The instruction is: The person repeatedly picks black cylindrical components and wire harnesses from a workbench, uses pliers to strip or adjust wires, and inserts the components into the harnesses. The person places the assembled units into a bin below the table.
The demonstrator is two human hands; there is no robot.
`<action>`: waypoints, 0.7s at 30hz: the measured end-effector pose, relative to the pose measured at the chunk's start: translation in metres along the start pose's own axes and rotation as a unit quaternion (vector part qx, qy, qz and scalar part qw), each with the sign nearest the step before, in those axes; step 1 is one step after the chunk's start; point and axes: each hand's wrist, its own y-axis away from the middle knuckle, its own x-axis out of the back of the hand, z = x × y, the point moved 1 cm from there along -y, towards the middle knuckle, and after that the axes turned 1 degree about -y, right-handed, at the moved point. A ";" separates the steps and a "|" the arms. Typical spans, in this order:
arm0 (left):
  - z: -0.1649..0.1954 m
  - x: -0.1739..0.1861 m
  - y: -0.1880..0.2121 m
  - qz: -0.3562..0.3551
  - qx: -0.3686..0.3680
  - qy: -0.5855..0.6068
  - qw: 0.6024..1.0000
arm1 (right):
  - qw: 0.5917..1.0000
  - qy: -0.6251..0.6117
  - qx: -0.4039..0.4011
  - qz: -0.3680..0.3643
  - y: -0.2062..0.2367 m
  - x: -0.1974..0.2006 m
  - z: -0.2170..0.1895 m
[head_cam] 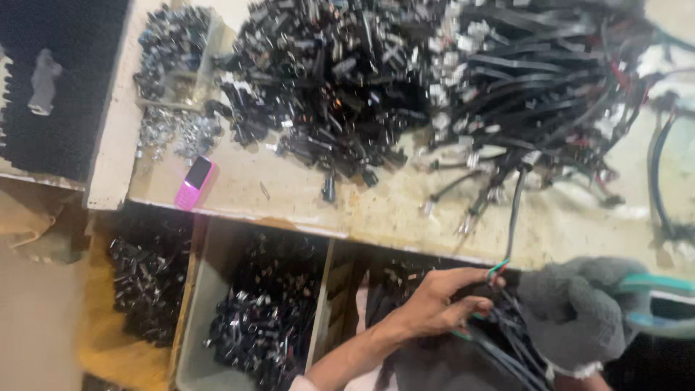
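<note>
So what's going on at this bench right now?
A person sits at a cluttered workbench heaped with black connectors and cable assemblies. Their bare left hand pinches a bundle of black cables with red and green wire ends. The right hand, in a grey knit glove, grips a teal-handled tool. A pink phone lies near the bench edge.

My right hand (579, 318) is wearing a grey knitted cloth glove, fuzzy and matt, and gripping a tool (662, 308) with teal handles that look rubbery. My bare left hand (438, 300) is pinching black plastic-sheathed cables (507, 340), slightly glossy. The table (376, 210) is showing a worn, stained, rough beige top. At centre left a pink phone (194, 182) is gleaming smooth plastic. Top centre, shiny black plastic connectors (326, 80) are piling.
</note>
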 end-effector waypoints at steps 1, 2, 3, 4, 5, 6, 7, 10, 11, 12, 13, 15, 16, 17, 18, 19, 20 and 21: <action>-0.003 -0.003 0.001 -0.004 -0.014 -0.013 1.000 | 1.000 -0.025 -0.017 -0.005 0.001 -0.001 0.005; -0.005 -0.005 0.002 -0.010 -0.035 -0.028 0.999 | 0.999 -0.032 -0.026 -0.011 0.000 -0.001 0.008; -0.007 -0.007 0.002 -0.005 -0.050 -0.039 0.998 | 0.999 -0.040 -0.033 -0.015 0.000 -0.004 0.011; -0.007 -0.009 0.003 0.005 -0.067 -0.048 0.997 | 0.998 -0.043 -0.036 -0.021 -0.002 -0.007 0.011; -0.006 -0.010 0.003 0.021 -0.080 -0.055 0.995 | 0.998 -0.039 -0.040 -0.028 -0.004 -0.012 0.010; -0.004 -0.011 0.004 0.015 -0.085 -0.039 0.996 | 0.998 -0.023 -0.040 -0.033 -0.009 -0.015 0.006; 0.000 -0.011 0.005 0.011 -0.093 -0.024 0.995 | 0.999 0.000 -0.035 -0.037 -0.016 -0.018 0.001; 0.017 -0.014 0.007 -0.082 -0.067 0.058 0.993 | 0.973 0.206 0.100 -0.001 -0.060 -0.012 -0.023; 0.024 -0.017 0.008 -0.102 -0.184 -0.005 0.978 | 0.934 0.309 0.179 0.003 -0.079 -0.007 -0.029; 0.030 -0.019 0.009 -0.123 -0.291 -0.076 0.946 | 0.866 0.422 0.268 -0.024 -0.102 -0.001 -0.033; 0.032 -0.023 0.008 -0.203 -0.270 -0.187 0.922 | 0.781 0.516 0.342 -0.082 -0.122 0.002 -0.031; 0.028 -0.028 0.008 -0.374 -0.207 -0.380 0.820 | 0.685 0.641 0.284 -0.198 -0.151 0.010 -0.019; 0.025 -0.026 0.008 -0.389 -0.111 -0.430 0.807 | 0.644 0.687 0.232 -0.244 -0.161 0.013 -0.014; 0.021 -0.023 0.008 -0.400 -0.020 -0.474 0.784 | 0.617 0.710 0.237 -0.242 -0.163 0.015 -0.012; 0.019 -0.012 0.008 -0.326 -0.068 -0.522 0.785 | 0.587 0.734 0.243 -0.239 -0.163 0.013 -0.009; 0.019 0.002 0.008 -0.252 -0.117 -0.565 0.777 | 0.557 0.758 0.247 -0.233 -0.157 0.010 -0.007; 0.017 0.017 0.011 -0.309 -0.046 -0.518 0.796 | 0.565 0.762 0.225 -0.223 -0.151 0.005 -0.006; 0.017 0.034 0.016 -0.366 0.027 -0.468 0.804 | 0.592 0.742 0.232 -0.213 -0.139 -0.003 -0.002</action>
